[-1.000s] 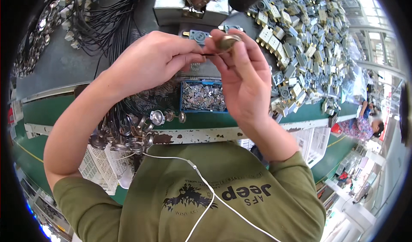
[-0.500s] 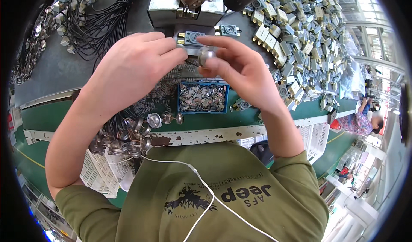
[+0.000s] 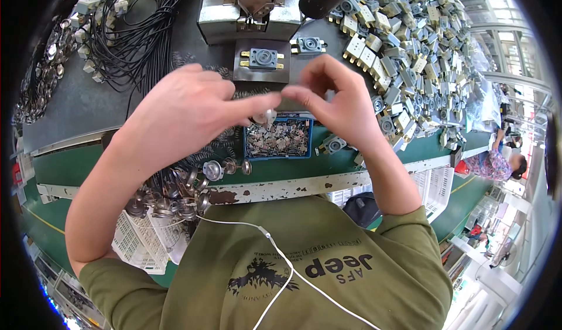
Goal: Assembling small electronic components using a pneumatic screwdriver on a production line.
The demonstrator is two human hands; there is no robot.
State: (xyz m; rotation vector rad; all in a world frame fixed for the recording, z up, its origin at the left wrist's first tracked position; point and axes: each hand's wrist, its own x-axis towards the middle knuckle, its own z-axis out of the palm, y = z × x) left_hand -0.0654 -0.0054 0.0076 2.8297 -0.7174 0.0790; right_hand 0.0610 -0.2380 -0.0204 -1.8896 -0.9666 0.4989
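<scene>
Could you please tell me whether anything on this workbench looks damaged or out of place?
Yes, the white front edge of the workbench looks worn: its paint is chipped, leaving dark brown patches. Loose coil springs also lie strewn left of the blue tray, uncontained, though that may be normal here.

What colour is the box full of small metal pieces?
The box is blue, seen best in the head view.

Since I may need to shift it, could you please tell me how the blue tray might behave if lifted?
The blue tray is probably heavy for its size, since small metal pieces fill it. Being loose and uncovered, those pieces would likely slide or spill if it tipped.
</scene>
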